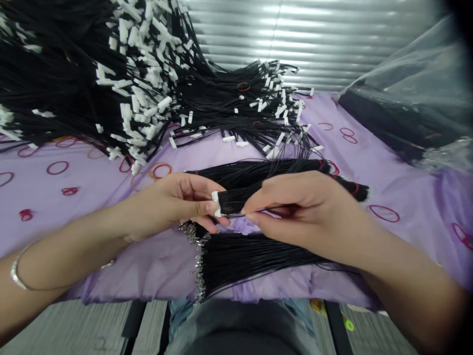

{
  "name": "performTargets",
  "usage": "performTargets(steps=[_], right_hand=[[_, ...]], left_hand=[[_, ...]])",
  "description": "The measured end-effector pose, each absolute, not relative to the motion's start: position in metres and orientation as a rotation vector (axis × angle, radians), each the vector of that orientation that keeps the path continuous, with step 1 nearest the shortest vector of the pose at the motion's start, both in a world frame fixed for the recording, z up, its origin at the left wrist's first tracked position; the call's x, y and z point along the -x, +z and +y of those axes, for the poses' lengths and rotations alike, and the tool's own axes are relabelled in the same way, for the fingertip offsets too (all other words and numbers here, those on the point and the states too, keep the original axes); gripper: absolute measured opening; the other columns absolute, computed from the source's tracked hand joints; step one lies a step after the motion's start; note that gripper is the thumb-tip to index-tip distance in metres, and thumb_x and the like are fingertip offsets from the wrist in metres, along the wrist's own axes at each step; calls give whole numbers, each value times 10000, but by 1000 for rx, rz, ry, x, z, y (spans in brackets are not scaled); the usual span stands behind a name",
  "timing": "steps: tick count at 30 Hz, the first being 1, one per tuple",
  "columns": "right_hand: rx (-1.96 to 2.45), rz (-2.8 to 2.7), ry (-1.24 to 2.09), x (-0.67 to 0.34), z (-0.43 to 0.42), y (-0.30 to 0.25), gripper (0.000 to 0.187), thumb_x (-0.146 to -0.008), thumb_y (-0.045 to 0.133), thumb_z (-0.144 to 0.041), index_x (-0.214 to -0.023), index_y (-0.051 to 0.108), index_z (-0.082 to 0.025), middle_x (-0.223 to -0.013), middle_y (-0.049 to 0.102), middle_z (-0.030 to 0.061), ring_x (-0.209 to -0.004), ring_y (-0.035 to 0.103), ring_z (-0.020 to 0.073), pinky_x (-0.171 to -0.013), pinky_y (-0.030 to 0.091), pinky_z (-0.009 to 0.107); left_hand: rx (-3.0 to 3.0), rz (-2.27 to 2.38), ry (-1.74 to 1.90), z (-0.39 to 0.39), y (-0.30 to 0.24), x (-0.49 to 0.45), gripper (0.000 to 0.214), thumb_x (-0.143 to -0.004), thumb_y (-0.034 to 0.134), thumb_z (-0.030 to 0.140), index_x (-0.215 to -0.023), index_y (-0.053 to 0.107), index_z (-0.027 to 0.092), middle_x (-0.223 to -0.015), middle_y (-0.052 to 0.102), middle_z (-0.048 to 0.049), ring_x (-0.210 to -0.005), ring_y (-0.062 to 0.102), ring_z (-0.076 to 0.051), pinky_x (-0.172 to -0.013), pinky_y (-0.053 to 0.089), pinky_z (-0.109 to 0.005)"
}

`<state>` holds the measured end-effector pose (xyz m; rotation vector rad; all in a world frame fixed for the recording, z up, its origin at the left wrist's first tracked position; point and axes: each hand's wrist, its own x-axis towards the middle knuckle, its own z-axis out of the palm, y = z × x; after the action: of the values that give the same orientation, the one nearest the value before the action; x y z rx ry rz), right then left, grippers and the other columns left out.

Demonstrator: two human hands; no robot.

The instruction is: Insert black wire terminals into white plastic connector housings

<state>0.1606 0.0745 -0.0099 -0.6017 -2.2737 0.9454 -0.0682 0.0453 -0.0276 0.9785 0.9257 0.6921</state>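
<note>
Head view: we hold a white connector (pixel 217 203).
Our left hand (pixel 181 201) pinches it; our right hand (pixel 308 209) pinches a black wire (pixel 235 215).

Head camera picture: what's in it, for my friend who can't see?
A person's left hand holds a small white plastic connector with thin black wires; the right hand pinches wire beside it. Behind, a heap of white-ended black cables lies on a shiny purple sheet.

Smooth white plastic connector (pixel 216 203), matt plastic-coated wires (pixel 232 200), shiny metal bracelet (pixel 15 272), wrinkled satiny table cover (pixel 136 266), glossy clear plastic bag (pixel 414 81)
</note>
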Motion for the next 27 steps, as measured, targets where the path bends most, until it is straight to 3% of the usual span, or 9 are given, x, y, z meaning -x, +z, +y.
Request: performTargets(steps=[6,12,21,27], right_hand=[[641,-2333,790,-155,78,-21,177,-763,644,5,-687,688,-148,-579,539,-75,-515,435,14,-483,320,158],[549,-2399,758,-157,81,-22,175,-816,638,-36,-692,687,-150,-596,540,-64,-533,467,21,-501,336,157],[524,-2445,432,-159,79,-24,124,-877,617,-101,-841,715,-167,-634,568,-42,-525,452,47,-461,321,184],[519,-2426,314,-155,74,-34,110,-925,633,-193,-861,715,-157,-750,668,19,-643,590,93,-567,452,211]], left_hand=[[-1010,909,653,46,-27,70,98,-835,758,123,-919,790,162,-780,799,-39,-696,734,-127,-635,620,-173],[-1027,900,646,47,-25,69,84,-839,760,139,-906,796,174,-766,797,-31,-666,723,-115,-622,612,-160],[-1019,918,643,46,-28,71,91,-831,776,176,-921,792,183,-779,790,-38,-707,737,-140,-639,614,-181],[-1018,869,645,48,-30,72,85,-863,757,182,-938,796,177,-804,791,-36,-741,740,-128,-664,620,-163]])
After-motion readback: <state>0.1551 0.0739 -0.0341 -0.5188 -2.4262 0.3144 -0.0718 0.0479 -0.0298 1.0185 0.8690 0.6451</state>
